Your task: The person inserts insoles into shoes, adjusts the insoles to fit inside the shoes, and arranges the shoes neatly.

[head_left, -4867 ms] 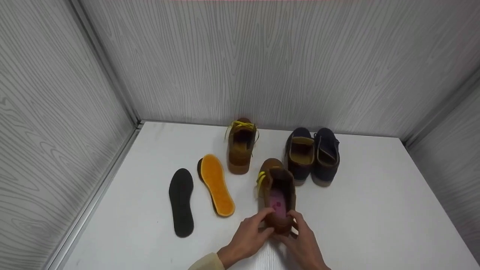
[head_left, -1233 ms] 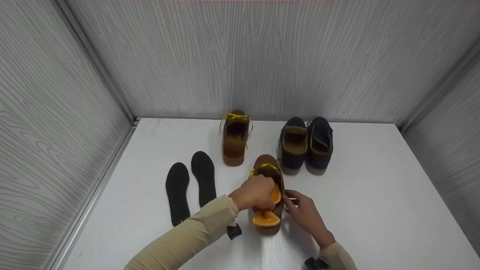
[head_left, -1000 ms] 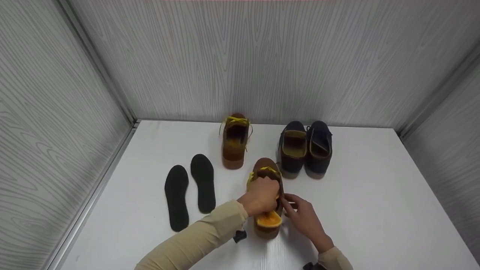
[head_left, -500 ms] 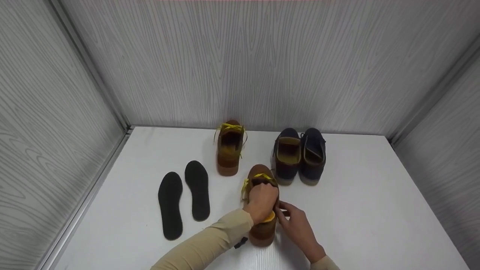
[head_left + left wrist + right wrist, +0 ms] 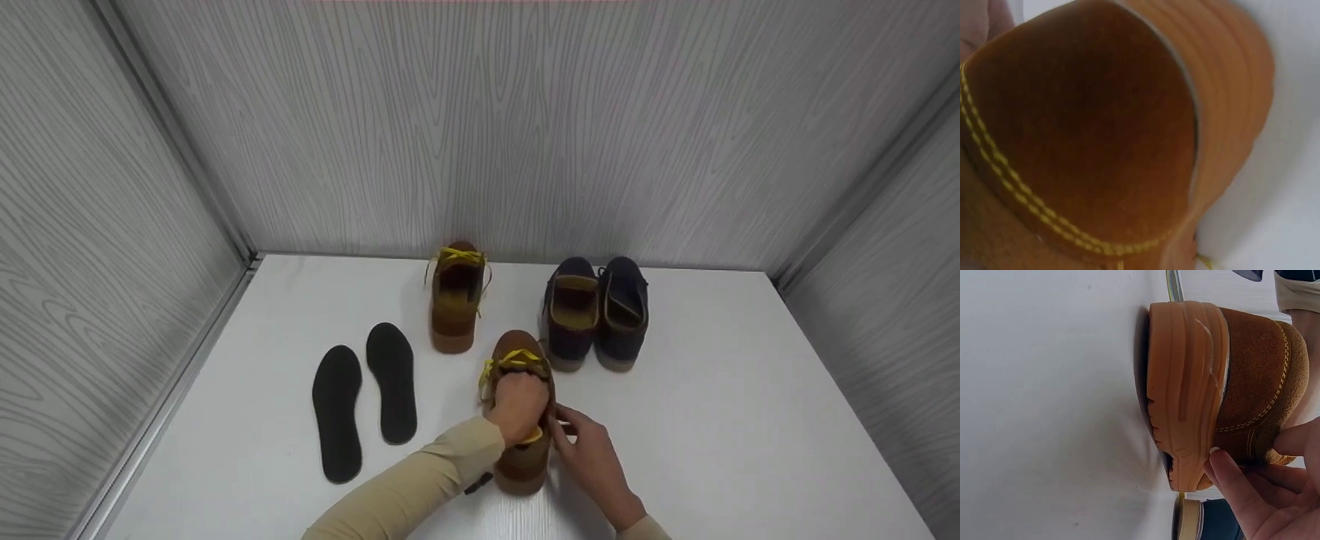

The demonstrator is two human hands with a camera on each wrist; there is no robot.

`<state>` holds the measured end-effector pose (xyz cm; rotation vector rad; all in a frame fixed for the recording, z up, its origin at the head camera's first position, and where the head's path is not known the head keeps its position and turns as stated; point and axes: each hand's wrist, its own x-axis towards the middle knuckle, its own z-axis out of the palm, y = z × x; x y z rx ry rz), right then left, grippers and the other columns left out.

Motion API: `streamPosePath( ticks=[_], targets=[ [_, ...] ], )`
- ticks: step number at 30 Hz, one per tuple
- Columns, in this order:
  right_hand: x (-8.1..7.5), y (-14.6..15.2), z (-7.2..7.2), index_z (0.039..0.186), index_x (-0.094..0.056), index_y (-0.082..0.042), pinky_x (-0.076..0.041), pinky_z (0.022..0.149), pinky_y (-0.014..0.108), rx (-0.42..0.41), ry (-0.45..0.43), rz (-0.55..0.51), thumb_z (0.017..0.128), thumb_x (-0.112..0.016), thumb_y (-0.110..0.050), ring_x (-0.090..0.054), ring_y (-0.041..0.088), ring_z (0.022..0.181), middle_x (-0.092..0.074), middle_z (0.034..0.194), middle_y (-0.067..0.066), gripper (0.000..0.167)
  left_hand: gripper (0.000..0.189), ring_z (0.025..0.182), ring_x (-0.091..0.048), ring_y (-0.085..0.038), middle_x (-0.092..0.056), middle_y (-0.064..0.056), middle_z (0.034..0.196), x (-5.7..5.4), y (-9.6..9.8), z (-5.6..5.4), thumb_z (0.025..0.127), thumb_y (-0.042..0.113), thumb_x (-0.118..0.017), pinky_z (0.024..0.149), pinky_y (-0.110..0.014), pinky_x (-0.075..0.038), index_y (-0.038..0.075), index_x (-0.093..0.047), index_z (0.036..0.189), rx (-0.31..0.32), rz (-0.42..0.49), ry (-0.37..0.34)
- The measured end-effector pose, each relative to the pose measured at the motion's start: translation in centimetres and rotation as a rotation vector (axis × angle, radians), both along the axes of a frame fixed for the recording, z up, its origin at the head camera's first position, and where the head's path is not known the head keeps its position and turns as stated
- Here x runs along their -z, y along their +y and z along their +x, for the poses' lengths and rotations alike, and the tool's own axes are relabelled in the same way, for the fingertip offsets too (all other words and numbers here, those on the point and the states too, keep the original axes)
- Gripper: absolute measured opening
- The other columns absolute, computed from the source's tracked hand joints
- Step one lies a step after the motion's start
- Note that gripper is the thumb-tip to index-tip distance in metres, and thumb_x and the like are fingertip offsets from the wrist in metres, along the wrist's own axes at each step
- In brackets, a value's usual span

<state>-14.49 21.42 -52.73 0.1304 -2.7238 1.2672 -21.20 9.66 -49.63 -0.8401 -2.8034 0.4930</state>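
Observation:
A brown lace-up shoe with yellow laces stands on the white table, toe pointing away from me. My left hand reaches down into its opening, so the fingers are hidden. Behind that hand an orange insole shows at the heel opening. At the shoe's right side, my right hand holds it. In the right wrist view that hand's thumb lies at the collar and the fingers lie against the side by the sole. The brown heel fills most of the left wrist view.
Two dark insoles, one farther left and one nearer the shoe, lie flat on the table. The matching brown shoe stands behind. Two navy shoes, the left one and the right one, stand at back right. Grey wood-grain walls enclose the table.
Nearly five seconds ago both hands held the shoe's heel, with the orange insole on a dark one. Since then the left hand has pushed the orange insole in, and its bent heel end has sunk lower.

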Motion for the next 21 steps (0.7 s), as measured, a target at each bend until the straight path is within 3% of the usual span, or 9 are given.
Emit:
streamPosePath(
  ticks=[3,6,12,18,21],
  targets=[
    [0.1,-0.1,0.0,0.123,-0.063,-0.004,-0.052,0.079,0.037,0.002,0.016,0.007,0.098,-0.056,-0.025,-0.067,0.019,0.091,-0.065,0.116,0.011,0.033,0.019,0.053,-0.057,-0.013,-0.058,0.001,0.060,0.1,-0.1,-0.2,0.082,0.028,-0.073,0.044,-0.028,-0.047,0.015,-0.067,0.070,0.012,0.058,0.013],
    [0.1,-0.2,0.1,0.122,-0.063,-0.003,-0.052,0.079,0.038,0.010,0.023,0.015,0.097,-0.057,-0.023,-0.067,0.020,0.091,-0.065,0.115,0.011,0.032,0.016,0.054,-0.058,-0.014,-0.060,0.000,0.061,0.2,0.1,-0.2,0.083,0.025,-0.072,0.044,-0.028,-0.048,0.013,-0.069,0.073,-0.016,0.103,-0.006],
    [0.1,-0.4,0.1,0.122,-0.063,-0.004,-0.052,0.079,0.040,0.034,0.002,0.035,0.096,-0.057,-0.023,-0.067,0.021,0.092,-0.066,0.114,0.010,0.032,0.016,0.055,-0.060,-0.014,-0.061,-0.001,0.063,0.4,0.4,-0.2,0.081,0.027,-0.074,0.046,-0.029,-0.049,0.012,-0.070,0.076,-0.076,0.101,-0.049],
    [0.2,-0.4,0.1,0.121,-0.064,-0.004,-0.053,0.077,0.038,0.027,0.049,0.024,0.096,-0.058,-0.023,-0.067,0.021,0.090,-0.067,0.112,0.009,0.032,0.014,0.055,-0.060,-0.014,-0.062,0.000,0.063,0.3,-0.4,-0.4,0.082,0.024,-0.073,0.045,-0.028,-0.049,0.013,-0.070,0.075,0.025,0.137,0.000],
    [0.4,-0.3,0.2,0.120,-0.064,-0.004,-0.053,0.075,0.037,0.023,0.079,0.022,0.096,-0.058,-0.024,-0.067,0.019,0.088,-0.067,0.111,0.009,0.032,0.012,0.063,-0.063,-0.017,-0.065,-0.002,0.071,-0.9,-1.2,0.0,0.083,0.023,-0.073,0.050,-0.030,-0.051,0.012,-0.070,0.079,0.087,0.152,-0.101]
  ],
)
